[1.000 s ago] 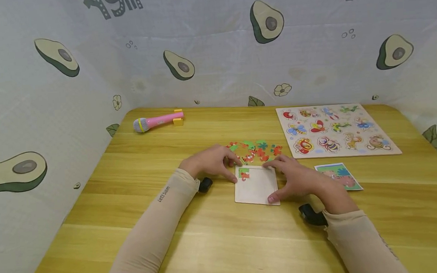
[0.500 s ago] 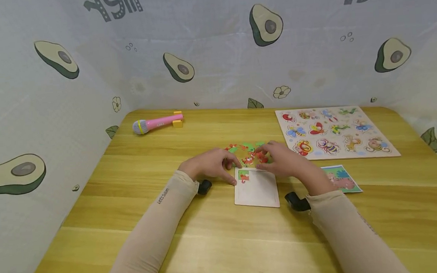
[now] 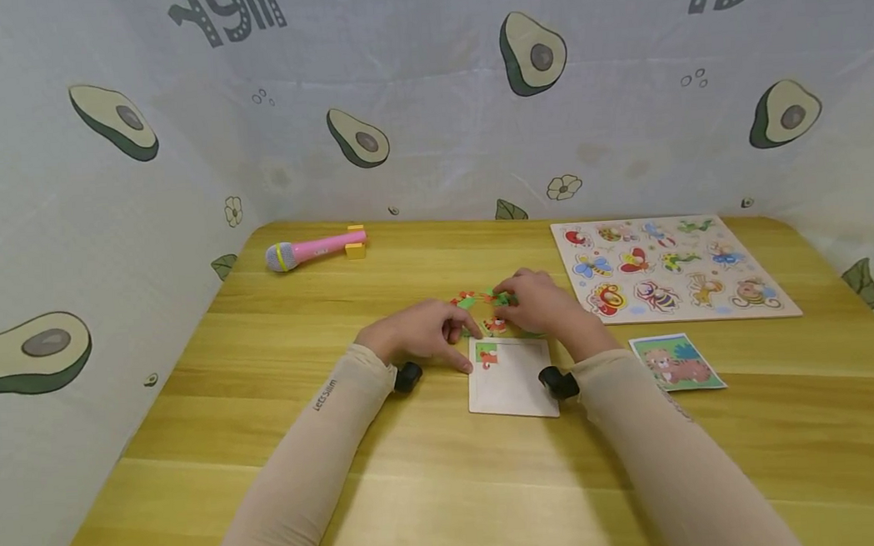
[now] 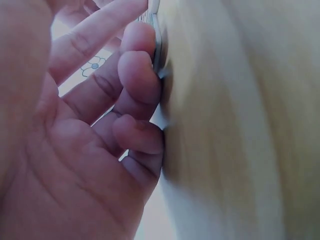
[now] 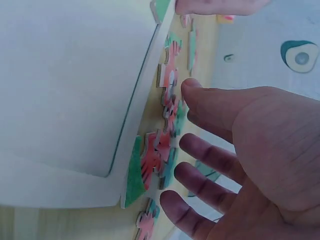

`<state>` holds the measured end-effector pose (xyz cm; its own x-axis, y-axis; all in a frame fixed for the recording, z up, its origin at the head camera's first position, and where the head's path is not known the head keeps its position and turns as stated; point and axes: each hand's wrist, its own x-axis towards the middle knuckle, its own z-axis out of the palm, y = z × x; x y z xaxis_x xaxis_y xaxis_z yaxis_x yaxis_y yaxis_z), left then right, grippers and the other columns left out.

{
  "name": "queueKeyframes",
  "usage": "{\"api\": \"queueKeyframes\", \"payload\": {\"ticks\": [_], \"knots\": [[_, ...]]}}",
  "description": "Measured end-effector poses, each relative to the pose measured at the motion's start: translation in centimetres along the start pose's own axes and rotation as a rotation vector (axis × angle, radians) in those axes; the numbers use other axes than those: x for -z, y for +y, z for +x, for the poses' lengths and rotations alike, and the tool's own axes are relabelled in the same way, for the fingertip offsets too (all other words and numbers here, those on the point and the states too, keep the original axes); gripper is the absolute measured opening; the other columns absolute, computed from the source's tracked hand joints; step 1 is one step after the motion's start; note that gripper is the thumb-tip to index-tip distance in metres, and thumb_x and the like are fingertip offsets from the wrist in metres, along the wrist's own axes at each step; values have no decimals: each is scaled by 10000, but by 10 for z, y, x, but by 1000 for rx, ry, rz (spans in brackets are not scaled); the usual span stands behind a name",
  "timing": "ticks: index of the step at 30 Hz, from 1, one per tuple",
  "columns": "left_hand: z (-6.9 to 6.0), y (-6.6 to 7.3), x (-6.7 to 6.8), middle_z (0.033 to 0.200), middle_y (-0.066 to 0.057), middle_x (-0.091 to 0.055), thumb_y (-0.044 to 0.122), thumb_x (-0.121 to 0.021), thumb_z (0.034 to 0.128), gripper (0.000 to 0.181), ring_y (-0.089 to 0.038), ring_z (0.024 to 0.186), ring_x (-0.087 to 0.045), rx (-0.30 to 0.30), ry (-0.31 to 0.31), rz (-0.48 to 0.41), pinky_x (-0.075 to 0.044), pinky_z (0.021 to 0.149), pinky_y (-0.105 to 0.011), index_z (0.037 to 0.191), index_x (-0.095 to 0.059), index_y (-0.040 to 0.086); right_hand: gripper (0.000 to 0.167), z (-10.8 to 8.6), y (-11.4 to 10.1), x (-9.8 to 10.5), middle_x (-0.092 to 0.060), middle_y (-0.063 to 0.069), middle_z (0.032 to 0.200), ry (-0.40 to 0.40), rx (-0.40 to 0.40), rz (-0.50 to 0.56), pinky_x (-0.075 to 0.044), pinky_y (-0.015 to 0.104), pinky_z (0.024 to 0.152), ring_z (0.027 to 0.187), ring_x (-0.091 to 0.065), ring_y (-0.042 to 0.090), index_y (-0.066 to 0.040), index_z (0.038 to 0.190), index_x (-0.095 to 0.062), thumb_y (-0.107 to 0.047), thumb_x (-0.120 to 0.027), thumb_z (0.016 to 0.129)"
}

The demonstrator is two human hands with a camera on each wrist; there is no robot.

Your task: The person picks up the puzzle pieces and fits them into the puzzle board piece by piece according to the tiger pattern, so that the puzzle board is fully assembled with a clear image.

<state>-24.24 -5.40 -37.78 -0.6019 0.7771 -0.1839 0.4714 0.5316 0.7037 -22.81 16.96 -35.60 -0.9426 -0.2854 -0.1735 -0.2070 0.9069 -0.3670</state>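
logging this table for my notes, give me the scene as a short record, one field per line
left hand: at the far left corner of the puzzle tray, thumb by its left edge
right hand: over the loose pieces beyond the tray; grip on one unclear
placed: one green and red piece, tray's far left corner
right of tray: picture card with a pinkish animal
far right: creature board
far left: pink microphone, handle end at yellow blocks
surface: wooden table
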Motion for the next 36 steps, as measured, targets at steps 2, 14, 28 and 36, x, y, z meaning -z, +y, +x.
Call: {"api": "queueKeyframes", "payload": {"ticks": [2,14,28,36], "knots": [[0,0,-1,841,-27,-562,318,-900,773,405,-123,707,-471,3,0,-11,-411,677,-254,1117,-723,198,378,2,0,-2,-531,213,1339,-3,-6,-2,-381,587,1018,1234,-440,435,-54,1326,-651,-242,-653,998],[-3,2,2,833,-21,-541,281,-901,779,393,-131,722,-471,24,6,-53,-408,671,-260,1116,-720,195,333,11,-2,-1,-616,165,1126,29,-8,11,-454,484,941,1007,-555,311,-3,1268,-657,-170,-672,981],[-2,2,-1,844,-26,-554,301,-895,784,374,-117,710,-473,19,11,-35,-417,670,-258,1105,-720,219,390,15,-4,0,-648,169,1171,-16,-34,14,-459,489,967,1064,-578,305,31,1277,-654,-228,-673,987],[-2,0,-2,830,-7,-544,302,-901,777,374,-123,713,-476,20,11,-56,-416,668,-258,1096,-721,224,343,13,-6,-1,-657,165,1156,-4,-19,34,-483,475,929,1035,-601,295,26,1213,-670,-232,-677,986]]}}
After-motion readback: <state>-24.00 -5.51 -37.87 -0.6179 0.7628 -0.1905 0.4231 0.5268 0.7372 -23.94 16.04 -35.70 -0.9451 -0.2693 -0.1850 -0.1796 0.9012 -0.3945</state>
